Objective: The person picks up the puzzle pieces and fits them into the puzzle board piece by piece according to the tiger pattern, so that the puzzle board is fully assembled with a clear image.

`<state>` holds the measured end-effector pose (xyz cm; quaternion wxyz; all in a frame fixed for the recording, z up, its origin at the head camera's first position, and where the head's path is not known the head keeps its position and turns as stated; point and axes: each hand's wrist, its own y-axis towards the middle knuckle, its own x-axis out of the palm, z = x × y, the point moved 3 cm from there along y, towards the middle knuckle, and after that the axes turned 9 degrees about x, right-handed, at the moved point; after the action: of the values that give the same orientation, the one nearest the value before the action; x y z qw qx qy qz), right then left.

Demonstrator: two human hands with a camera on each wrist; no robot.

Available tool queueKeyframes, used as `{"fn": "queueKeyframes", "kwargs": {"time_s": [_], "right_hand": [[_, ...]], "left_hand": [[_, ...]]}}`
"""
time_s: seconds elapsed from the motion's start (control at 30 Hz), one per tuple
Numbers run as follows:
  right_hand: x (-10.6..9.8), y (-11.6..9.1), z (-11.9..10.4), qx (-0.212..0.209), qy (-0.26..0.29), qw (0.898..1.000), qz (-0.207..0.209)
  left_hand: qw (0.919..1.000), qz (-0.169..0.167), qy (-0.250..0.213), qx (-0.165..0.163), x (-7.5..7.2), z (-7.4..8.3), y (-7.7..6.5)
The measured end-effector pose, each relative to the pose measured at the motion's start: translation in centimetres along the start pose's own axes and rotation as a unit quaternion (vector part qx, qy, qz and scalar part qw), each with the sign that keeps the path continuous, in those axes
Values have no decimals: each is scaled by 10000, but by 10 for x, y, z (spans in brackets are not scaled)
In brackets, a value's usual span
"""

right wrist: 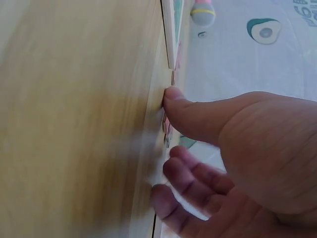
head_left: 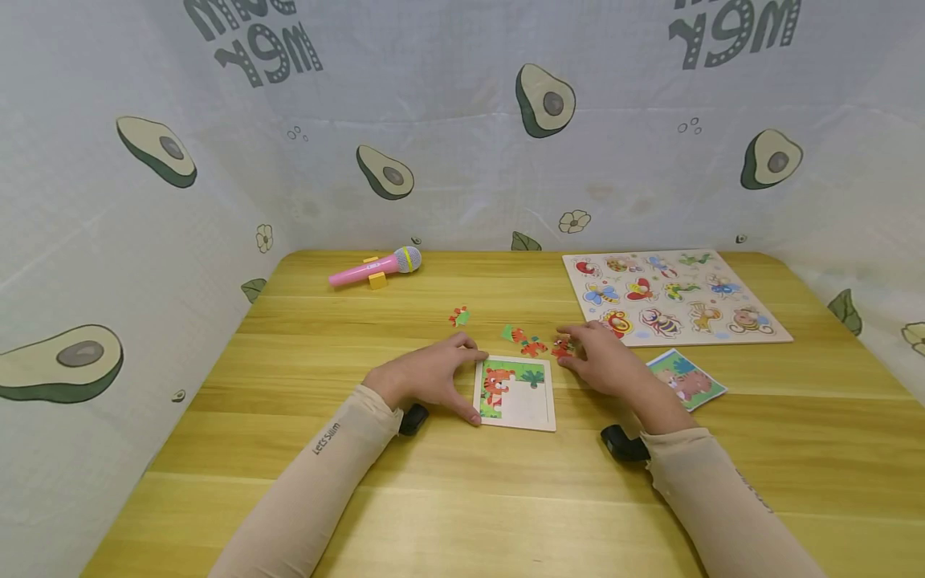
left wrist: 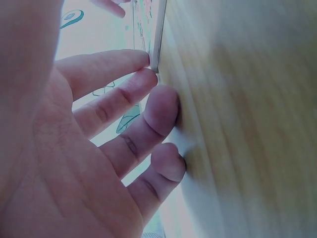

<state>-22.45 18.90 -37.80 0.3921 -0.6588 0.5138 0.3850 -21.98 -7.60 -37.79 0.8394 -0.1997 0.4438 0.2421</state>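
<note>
A square jigsaw board (head_left: 527,405) lies on the table, a tiger picture filling its left and upper parts and pale bare wood at lower right. My left hand (head_left: 431,373) holds its left side, index finger at the upper corner and thumb at the lower. In the left wrist view, fingertips (left wrist: 162,109) rest by the board's edge (left wrist: 159,39). My right hand (head_left: 603,359) is beyond the board's right side, thumb and fingers spread about a red tiger puzzle piece (head_left: 561,347). The right wrist view shows the thumb (right wrist: 190,111) down at the table beside the pieces.
More loose pieces (head_left: 533,348) lie behind the board, with a red-and-green piece (head_left: 458,316) farther left. A picture card (head_left: 686,379) lies right of the right hand. Behind it is a large insect peg puzzle (head_left: 668,293). A pink toy microphone (head_left: 376,266) lies at back left.
</note>
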Motion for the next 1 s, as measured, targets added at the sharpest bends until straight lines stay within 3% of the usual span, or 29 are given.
{"fn": "queueKeyframes", "kwargs": {"time_s": [0.17,0.57,0.8,1.0], "right_hand": [[0,1,1,54,-198,9997,-135],[-1,5,2,-157,402,9988,-236],[-2,3,4,-367,483,9981,-136],[-7,1,2,-276,568,9980,96]], "left_hand": [[10000,12,16,1,0,-1,0],[10000,8,-71,-34,1,-1,0],[10000,12,-20,-18,2,-1,0],[10000,13,1,-22,1,-1,1]]}}
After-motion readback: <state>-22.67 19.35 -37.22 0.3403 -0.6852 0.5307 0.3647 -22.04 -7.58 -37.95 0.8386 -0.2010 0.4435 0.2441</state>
